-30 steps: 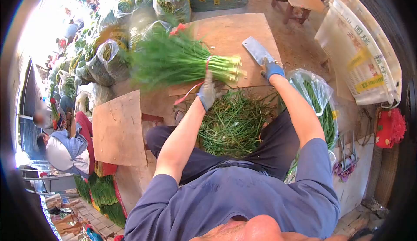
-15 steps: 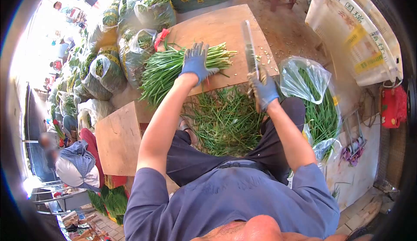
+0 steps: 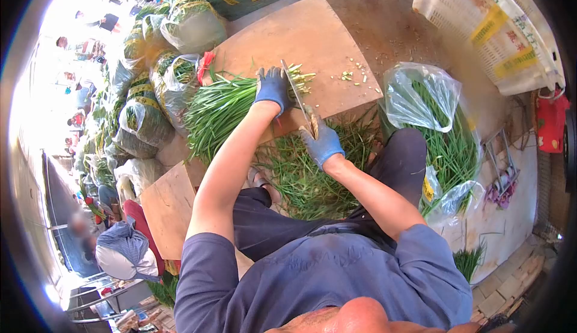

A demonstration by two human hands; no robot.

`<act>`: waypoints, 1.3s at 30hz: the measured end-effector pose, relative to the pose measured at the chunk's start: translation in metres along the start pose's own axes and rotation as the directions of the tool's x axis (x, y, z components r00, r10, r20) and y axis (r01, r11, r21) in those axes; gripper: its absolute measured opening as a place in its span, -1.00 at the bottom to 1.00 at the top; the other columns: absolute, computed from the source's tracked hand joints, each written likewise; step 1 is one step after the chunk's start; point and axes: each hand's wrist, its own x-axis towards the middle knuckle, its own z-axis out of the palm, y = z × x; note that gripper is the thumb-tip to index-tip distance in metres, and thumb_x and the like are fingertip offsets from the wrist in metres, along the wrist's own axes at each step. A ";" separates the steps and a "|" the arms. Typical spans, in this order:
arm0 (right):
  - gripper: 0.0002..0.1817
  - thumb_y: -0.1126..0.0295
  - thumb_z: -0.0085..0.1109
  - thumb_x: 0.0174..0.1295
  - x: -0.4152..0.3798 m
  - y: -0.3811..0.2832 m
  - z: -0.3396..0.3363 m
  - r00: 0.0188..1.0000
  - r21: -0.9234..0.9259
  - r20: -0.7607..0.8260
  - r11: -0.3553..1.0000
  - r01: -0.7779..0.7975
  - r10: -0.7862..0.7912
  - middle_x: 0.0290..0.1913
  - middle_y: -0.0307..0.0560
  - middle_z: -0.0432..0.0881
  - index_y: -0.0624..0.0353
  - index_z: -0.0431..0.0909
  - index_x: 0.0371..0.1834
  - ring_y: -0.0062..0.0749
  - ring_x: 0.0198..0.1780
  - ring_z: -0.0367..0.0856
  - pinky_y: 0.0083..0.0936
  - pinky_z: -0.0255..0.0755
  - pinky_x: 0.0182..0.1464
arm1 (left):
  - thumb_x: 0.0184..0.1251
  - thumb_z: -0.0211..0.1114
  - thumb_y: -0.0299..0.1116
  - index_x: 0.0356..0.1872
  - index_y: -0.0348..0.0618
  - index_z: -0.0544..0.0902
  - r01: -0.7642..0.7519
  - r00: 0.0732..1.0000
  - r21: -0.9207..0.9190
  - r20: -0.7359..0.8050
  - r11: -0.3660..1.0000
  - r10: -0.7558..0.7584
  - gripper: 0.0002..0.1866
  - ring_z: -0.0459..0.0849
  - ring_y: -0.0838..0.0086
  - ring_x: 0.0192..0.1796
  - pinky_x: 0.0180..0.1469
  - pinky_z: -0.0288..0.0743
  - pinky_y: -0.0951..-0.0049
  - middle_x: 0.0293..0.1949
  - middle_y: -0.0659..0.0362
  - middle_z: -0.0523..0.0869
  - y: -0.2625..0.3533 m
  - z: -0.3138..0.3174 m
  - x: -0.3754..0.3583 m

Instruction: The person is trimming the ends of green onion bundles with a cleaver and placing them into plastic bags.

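Observation:
A bunch of long green stalks (image 3: pixel 219 106) lies across the wooden board (image 3: pixel 288 27), pale ends to the right. My left hand (image 3: pixel 273 91), in a blue and grey glove, presses on the bunch near those ends, its fingers curved over it. My right hand (image 3: pixel 322 141), gloved too, is closed round the handle of a long knife (image 3: pixel 294 90). The blade stands across the stalks just right of my left hand. Small cut pieces (image 3: pixel 354 75) are scattered on the board's right side.
Loose greens (image 3: pixel 312 177) cover the ground between my legs. An open plastic bag of greens (image 3: pixel 451 135) stands at the right. Filled bags (image 3: pixel 147 114) are piled at the left, near a bent-over person (image 3: pixel 123 249). A white sack (image 3: pixel 487 27) hangs upper right.
My right hand has brought the knife left and down, from over the board's right part to the stalks. My left hand stays on the bunch, fingers more curled. The whole view has shifted slightly.

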 end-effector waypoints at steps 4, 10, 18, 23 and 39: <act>-0.37 0.22 0.16 0.34 -0.004 0.001 -0.003 0.994 0.011 0.060 0.996 -0.090 0.089 0.16 0.34 0.58 0.19 0.29 0.44 0.23 0.17 0.55 -0.12 0.49 0.16 | 0.02 0.45 0.13 0.46 -0.22 0.27 -0.012 0.979 -0.006 -0.201 1.000 0.011 0.02 0.39 0.11 0.41 0.50 0.09 -0.07 0.28 -0.07 0.49 -0.004 0.019 0.018; -0.38 0.21 0.12 0.36 -0.001 0.008 -0.002 0.998 0.055 0.017 0.997 -0.054 0.053 0.17 0.37 0.56 0.20 0.28 0.45 0.24 0.19 0.54 -0.12 0.48 0.19 | -0.06 0.51 0.05 0.27 -0.12 0.46 0.009 0.995 -0.102 -0.100 0.995 -0.019 -0.17 0.63 0.07 0.15 0.23 0.44 -0.07 0.09 -0.03 0.63 -0.006 0.004 0.018; -0.45 0.18 0.06 0.38 0.048 -0.005 -0.017 0.984 0.013 0.137 0.993 -0.115 0.112 0.04 0.44 0.61 0.25 0.31 0.34 0.32 0.09 0.59 -0.04 0.50 0.12 | -0.02 0.48 -0.09 0.18 -0.11 0.54 -0.010 0.999 -0.078 -0.040 0.997 0.007 -0.32 0.64 0.09 0.12 0.16 0.45 -0.03 0.04 -0.01 0.67 -0.007 0.001 0.023; -0.47 0.17 0.05 0.37 0.056 -0.016 -0.033 0.959 0.031 0.207 0.978 -0.206 0.196 0.01 0.43 0.63 0.27 0.33 0.29 0.32 0.08 0.60 -0.04 0.51 0.09 | -0.03 0.45 -0.16 0.13 -0.18 0.55 -0.024 0.997 -0.066 -0.068 0.998 0.020 -0.37 0.63 0.03 0.12 0.14 0.48 0.01 0.05 -0.07 0.64 -0.007 0.008 0.031; -0.57 0.02 0.13 0.40 0.151 0.063 -0.050 0.879 0.357 0.083 0.809 -0.467 0.470 -0.55 -0.09 0.59 0.23 0.51 -0.06 -0.39 -0.62 0.57 -0.36 0.45 -0.62 | -0.08 0.47 0.20 0.50 -0.09 0.24 -0.040 0.993 -0.178 -0.119 0.983 0.019 0.10 0.50 0.00 0.35 0.37 0.34 -0.05 0.35 -0.12 0.48 -0.026 0.022 0.025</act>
